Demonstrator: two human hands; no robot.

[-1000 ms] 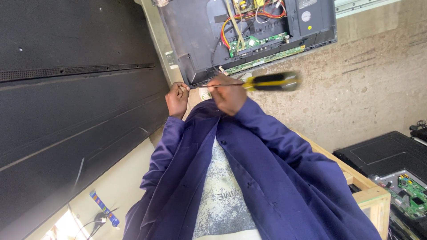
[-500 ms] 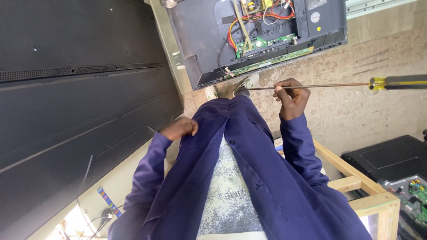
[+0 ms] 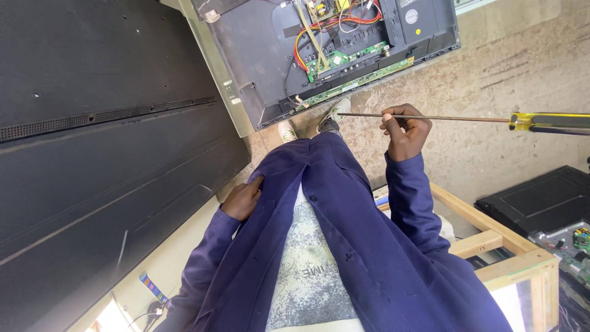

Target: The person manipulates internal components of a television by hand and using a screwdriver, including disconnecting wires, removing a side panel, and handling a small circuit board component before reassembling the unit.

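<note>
A large black panel [image 3: 92,154] fills the left side, its ribbed strip running across at about nine o'clock. Just right of it, at about seven o'clock from the frame's centre, the left hand [image 3: 243,198] lies flat against the edge of the dark blue coat [image 3: 344,246], fingers loosely bent on the cloth and holding nothing. Up at twelve o'clock an opened flat screen [image 3: 264,55] lies back-side up on the concrete floor [image 3: 491,67], showing green circuit boards [image 3: 350,67] and red and orange wires [image 3: 319,31]; two shoes [image 3: 332,114] stand just below its lower edge. At about two o'clock the right hand [image 3: 405,132] is closed around the thin metal shaft of a long screwdriver [image 3: 455,118], gripping it near the tip end, while the yellow and black handle sticks out to three o'clock at the frame edge. Lower right, at four o'clock, stands a wooden frame [image 3: 491,246], with a black casing [image 3: 534,200] beyond it.
</note>
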